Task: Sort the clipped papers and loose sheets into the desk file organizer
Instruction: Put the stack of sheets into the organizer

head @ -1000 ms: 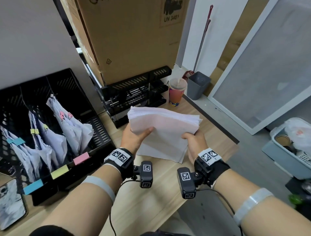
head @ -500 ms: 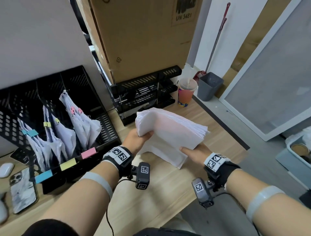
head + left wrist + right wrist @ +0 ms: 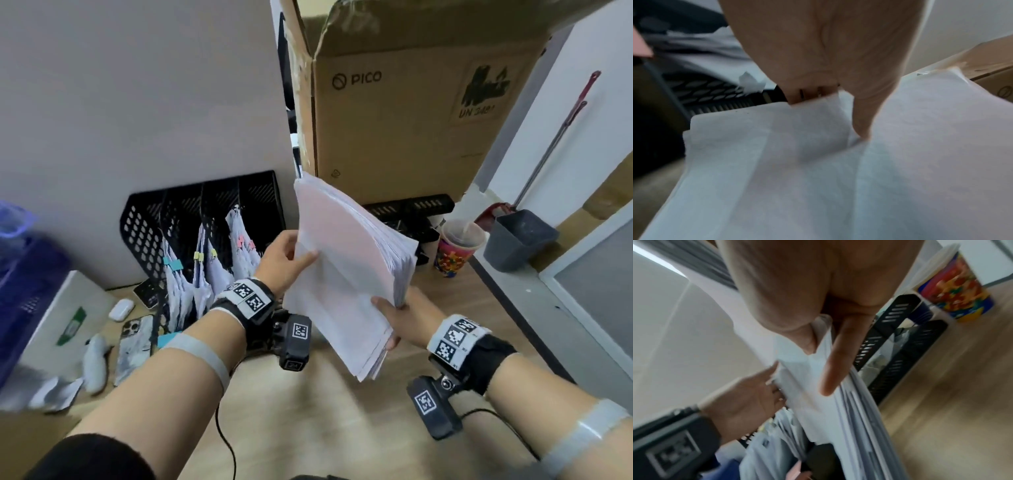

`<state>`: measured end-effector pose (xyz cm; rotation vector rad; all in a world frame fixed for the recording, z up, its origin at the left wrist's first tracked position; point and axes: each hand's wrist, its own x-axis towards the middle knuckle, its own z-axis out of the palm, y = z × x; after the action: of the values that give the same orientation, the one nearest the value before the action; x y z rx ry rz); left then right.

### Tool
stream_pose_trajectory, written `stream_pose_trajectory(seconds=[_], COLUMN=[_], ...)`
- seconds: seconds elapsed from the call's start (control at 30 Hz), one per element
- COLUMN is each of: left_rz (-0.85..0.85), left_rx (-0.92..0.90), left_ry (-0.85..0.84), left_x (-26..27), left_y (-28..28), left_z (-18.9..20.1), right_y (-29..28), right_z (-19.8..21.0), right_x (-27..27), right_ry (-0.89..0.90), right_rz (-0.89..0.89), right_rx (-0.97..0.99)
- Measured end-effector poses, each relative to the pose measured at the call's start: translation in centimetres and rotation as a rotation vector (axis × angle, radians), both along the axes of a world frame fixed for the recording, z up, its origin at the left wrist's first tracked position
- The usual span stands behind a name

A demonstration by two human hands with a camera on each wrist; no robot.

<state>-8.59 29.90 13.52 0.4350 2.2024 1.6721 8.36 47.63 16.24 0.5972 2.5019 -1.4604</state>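
Since the earlier frames the stack of loose sheets [image 3: 346, 274] has swung from lying nearly flat over the table [image 3: 308, 428] to standing steeply on edge, lifted clear of the wood and carried leftward toward the desk file organizer [image 3: 205, 212]. The view has also lifted, so more of the cardboard box [image 3: 404, 113] and the wall shows.

The left hand [image 3: 284, 260] grips the stack's left edge, thumb across the near face and fingers [image 3: 777, 395] curled behind. The right hand [image 3: 400, 315] pinches the lower right edge, thumb on the near face and fingers under the far side. The stack hangs in the air just right of the organizer, not yet in any slot.

The stack looks thick and fairly heavy, yet each sheet is limp and slick; nothing binds them, and the edges already fan out unevenly at the right and bottom. Held upright, sheets could probably slide loose, so taking it on two opposite edges with firm pressure through the whole thickness seems the sound way.

The organizer's three left slots hold clipped papers [image 3: 205, 274] with blue, yellow and pink clips; the rightmost slot looks free. A phone [image 3: 135, 346] and an earbud case [image 3: 121, 309] lie on the table to the left, and a patterned cup [image 3: 455, 250] stands to the right.
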Motion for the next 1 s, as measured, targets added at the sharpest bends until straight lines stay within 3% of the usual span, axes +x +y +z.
stream_pose_trajectory(seconds=[0.07,0.17,0.23,0.3,0.43,0.6,0.8,1.0], left_rz=[0.030,-0.063,-0.113,-0.116,-0.101,-0.142,-0.187,-0.194], left_rx=[-0.130,-0.688,-1.017,-1.139,-1.172,-1.055,-0.866,-0.691], left_ry=[0.150,0.473,0.533,0.549,0.622,0.699,0.733,0.787], left_x=[-0.9,-1.8,-2.3,-2.5,-2.9,-4.6,-6.0,-7.6], left_y=[-0.9,-2.8,-4.5,-6.0,-8.5,-10.8,-12.4,-14.2], left_z=[0.4,0.5,0.1,-0.4,-1.0,-1.7,-1.9,-2.1], right_y=[0.0,-0.4,-1.0,-1.9,-4.4,-8.0,-11.6,-14.9], right_z=[0.5,1.5,2.0,2.5,3.0,3.3,2.4,-1.0], right_x=[-1.0,-2.7,-3.6,-4.3,-5.6,-8.2,-12.2,-16.4], right_ry=[0.023,0.057,0.049,0.049,0.057,0.037,0.026,0.033], right_rz=[0.000,-0.004,0.030,0.052,0.111,0.107,-0.044,-0.196], right_rx=[-0.017,-0.043,-0.016,0.021,0.040,0.155,0.239,0.407])
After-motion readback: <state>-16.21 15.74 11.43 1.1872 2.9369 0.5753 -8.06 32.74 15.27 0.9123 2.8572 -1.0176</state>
